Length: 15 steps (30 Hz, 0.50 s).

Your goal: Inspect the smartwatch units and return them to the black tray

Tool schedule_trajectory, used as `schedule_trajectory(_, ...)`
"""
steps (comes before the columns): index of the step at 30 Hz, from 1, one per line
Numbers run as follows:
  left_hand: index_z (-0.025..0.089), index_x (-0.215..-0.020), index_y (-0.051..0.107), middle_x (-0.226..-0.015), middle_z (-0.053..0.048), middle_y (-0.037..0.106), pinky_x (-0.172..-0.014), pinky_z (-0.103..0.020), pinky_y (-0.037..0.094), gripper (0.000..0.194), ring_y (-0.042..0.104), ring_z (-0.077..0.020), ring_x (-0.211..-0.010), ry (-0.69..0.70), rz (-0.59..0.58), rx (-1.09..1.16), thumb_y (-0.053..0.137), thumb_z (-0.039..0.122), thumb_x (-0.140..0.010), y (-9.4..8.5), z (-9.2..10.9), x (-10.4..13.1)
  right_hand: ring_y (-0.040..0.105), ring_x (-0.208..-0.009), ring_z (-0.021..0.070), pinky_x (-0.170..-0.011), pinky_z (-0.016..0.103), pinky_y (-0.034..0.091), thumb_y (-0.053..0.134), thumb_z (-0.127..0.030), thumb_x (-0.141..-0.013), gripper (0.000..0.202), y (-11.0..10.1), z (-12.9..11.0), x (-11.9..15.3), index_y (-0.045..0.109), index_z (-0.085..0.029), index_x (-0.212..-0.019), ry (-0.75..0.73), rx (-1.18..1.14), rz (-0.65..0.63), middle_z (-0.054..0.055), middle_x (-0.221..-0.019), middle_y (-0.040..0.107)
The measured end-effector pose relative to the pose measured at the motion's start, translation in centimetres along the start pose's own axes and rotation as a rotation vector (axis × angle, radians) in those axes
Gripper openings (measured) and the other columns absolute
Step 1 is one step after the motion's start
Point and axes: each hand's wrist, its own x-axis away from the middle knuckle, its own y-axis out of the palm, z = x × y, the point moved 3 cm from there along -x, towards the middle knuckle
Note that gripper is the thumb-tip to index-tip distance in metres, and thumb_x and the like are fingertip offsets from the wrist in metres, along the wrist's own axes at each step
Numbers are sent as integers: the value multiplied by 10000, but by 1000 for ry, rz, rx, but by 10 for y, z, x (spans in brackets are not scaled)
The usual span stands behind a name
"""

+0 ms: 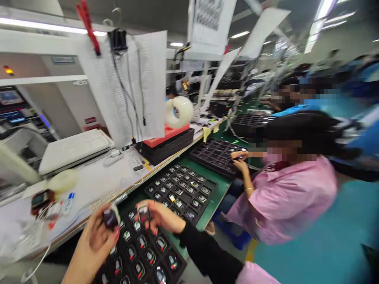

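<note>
Green workbench [223,189] carries black compartment trays; left hand [99,232] pinches a dark watch-like device [111,218] above the nearest tray [177,252]; right hand [156,217] grips another small device [144,213] beside it.

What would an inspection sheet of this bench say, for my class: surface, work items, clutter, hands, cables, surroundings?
Surface: green worktop beside a raised white shelf.
Work items: small watch-like pieces fill many slots of the near black tray; a similar tray lies beyond.
Clutter: pale roll on a red tray, atop stacked black trays.
Left hand: holds a dark-faced piece.
Right hand: holds another piece.
Cables: black ones hang before paper sheets.
Surroundings: co-worker in pink, seated alongside.
</note>
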Motion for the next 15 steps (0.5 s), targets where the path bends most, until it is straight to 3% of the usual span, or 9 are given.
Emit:
schedule_trajectory(3,235,-1275,475,-1192,-73,556,-727,-214,519,668,601,-131,-841,187,-89,-37,797,346,-700,0,33,-24,605,-676,157,-414,169,468,595,-566,-854,533,20,-54,-31,539,-135,-1162,-155,42,-91,141,-1026,647)
schedule_trajectory(6,239,-1288,466,-1188,-71,541,-655,-213,487,579,530,-73,-697,317,-98,-107,725,293,-773,-1,58,-34,600,-720,166,-432,174,477,614,-486,-875,499,40,-87,-52,521,-153,-1235,-241,76,-125,142,-1073,634)
schedule_trajectory(10,239,-1276,486,-1207,-76,545,-641,-218,471,518,531,-98,-741,394,-67,-152,684,253,-797,-2,72,-31,596,-738,172,-444,185,479,588,-480,-892,491,64,-106,-61,529,-165,-1265,-315,141,-169,114,-1036,617)
schedule_trajectory(15,225,-1264,492,-1239,-91,545,-726,-253,513,501,590,-153,-881,403,-42,-111,679,263,-802,-5,72,-22,586,-734,173,-441,186,476,581,-453,-907,460,83,-112,-60,564,-141,-1245,-323,187,-210,75,-897,587)
